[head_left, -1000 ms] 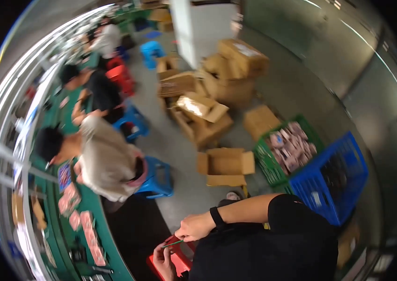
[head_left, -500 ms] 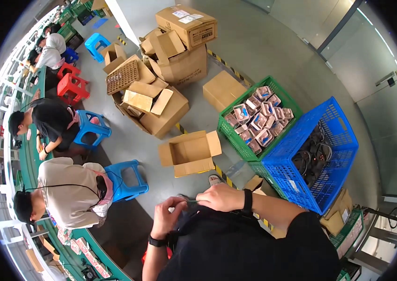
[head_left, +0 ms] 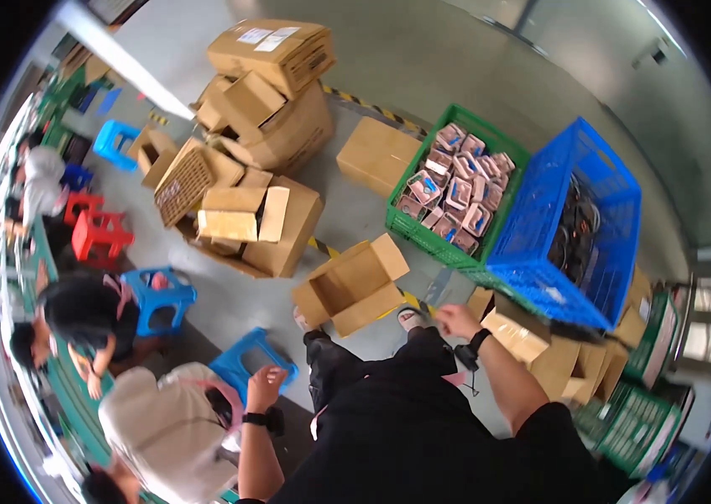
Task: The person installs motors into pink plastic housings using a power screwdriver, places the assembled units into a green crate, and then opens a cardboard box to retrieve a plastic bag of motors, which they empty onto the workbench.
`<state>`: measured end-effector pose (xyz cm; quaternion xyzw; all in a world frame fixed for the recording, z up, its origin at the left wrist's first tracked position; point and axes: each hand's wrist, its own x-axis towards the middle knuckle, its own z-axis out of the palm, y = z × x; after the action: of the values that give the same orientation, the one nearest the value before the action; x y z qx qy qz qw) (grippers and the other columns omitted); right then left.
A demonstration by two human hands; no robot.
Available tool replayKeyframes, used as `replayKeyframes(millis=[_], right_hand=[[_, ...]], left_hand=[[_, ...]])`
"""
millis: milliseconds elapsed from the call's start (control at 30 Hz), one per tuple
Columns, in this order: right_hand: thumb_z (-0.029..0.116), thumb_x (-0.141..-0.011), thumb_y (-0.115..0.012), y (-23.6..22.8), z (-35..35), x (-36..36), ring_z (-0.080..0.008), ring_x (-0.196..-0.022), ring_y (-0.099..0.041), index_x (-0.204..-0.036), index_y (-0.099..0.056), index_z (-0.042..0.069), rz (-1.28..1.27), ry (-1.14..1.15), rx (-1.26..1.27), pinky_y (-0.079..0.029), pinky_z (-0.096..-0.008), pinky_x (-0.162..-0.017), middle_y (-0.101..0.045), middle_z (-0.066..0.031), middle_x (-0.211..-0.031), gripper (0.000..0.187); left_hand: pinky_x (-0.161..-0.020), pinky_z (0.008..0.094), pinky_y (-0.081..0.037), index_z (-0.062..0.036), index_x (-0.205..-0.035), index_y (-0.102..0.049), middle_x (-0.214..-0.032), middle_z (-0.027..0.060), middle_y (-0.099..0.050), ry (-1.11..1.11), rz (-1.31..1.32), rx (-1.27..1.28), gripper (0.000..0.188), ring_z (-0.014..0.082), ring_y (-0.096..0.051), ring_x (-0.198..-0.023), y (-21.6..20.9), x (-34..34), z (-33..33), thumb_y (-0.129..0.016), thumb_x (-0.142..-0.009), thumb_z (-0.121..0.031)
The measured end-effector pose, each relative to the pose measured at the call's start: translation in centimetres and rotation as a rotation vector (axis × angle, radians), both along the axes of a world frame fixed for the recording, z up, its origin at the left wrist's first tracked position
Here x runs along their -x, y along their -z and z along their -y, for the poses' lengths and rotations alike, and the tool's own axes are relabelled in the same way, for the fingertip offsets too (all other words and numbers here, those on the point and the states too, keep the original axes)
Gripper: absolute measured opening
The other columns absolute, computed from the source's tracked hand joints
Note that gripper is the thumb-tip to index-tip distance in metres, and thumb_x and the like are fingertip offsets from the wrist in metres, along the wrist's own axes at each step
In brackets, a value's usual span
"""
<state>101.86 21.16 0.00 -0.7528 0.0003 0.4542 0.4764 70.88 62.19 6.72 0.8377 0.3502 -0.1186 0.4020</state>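
My left hand (head_left: 265,388), with a black band at its wrist, is raised beside a blue stool (head_left: 246,357). Its fingers are curled closed, and whatever may be in them is too small to make out. Over on the right, my right hand (head_left: 459,322) is held up near the open cartons, its fingers bent together in a pinch. What it holds, if anything, is blurred. Between the hands and a little farther off, an open empty cardboard box (head_left: 330,304) lies on the floor at my feet.
A green crate (head_left: 423,242) full of small pink trays stands beside a blue crate (head_left: 532,269) with dark corded items. Stacked cartons (head_left: 288,139) rise far left of centre. A co-worker in a light shirt (head_left: 162,428) sits close at left, along a green workbench (head_left: 62,361).
My hands were together on a thin green strand; now they are apart, left hand lower left, right hand farther right. The view has shifted, and the strand no longer shows.
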Motion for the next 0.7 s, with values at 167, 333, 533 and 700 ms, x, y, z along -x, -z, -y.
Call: replayKeyframes(millis=[167,333,533,700], right_hand=[[0.019,-0.083,-0.061,21.9,18.7,14.1,-0.0235,-0.059,-0.063,-0.075,-0.062,0.004,0.126,-0.324,0.764,-0.049,-0.0378,-0.049,-0.064,-0.0125,-0.069,0.017],[0.015,-0.086,-0.057,6.0,2.8,20.9,-0.0223,-0.058,-0.065,-0.086,-0.063,0.001,-0.139,0.445,0.390,-0.051,-0.0329,-0.050,-0.063,-0.0106,-0.067,0.016],[0.015,-0.088,-0.054,-2.7,-4.2,21.5,-0.0193,-0.055,-0.064,-0.088,-0.063,0.000,-0.086,0.705,0.250,-0.051,-0.0296,-0.049,-0.062,-0.0085,-0.067,0.017],[0.016,-0.089,-0.054,-0.7,-4.0,25.4,-0.0187,-0.056,-0.064,-0.089,-0.063,0.000,-0.083,0.726,0.132,-0.051,-0.0298,-0.048,-0.062,-0.0081,-0.067,0.018]], left_hand=[[-0.060,0.0283,-0.050,-0.0068,-0.091,-0.064,-0.080,-0.0006,-0.068,-0.432,-0.120,0.756,0.018,0.0155,-0.065,-0.068,15.2,10.1,-12.1,-0.061,-0.090,-0.024],[-0.057,0.0337,-0.048,-0.0188,-0.102,-0.053,-0.088,0.0044,-0.064,-0.624,-0.341,1.128,0.021,0.0235,-0.063,-0.072,20.0,22.3,-27.2,-0.041,-0.097,-0.035],[-0.050,0.0335,-0.048,-0.0138,-0.084,-0.053,-0.076,0.0015,-0.062,0.744,-0.450,-0.161,0.026,0.0177,-0.062,-0.064,16.5,9.7,-27.9,-0.047,-0.095,-0.037],[-0.056,0.0242,-0.049,-0.0077,-0.100,-0.061,-0.087,0.0044,-0.067,-0.335,-0.071,0.665,0.022,0.0142,-0.064,-0.072,10.0,-2.1,-23.6,-0.056,-0.093,-0.028]])
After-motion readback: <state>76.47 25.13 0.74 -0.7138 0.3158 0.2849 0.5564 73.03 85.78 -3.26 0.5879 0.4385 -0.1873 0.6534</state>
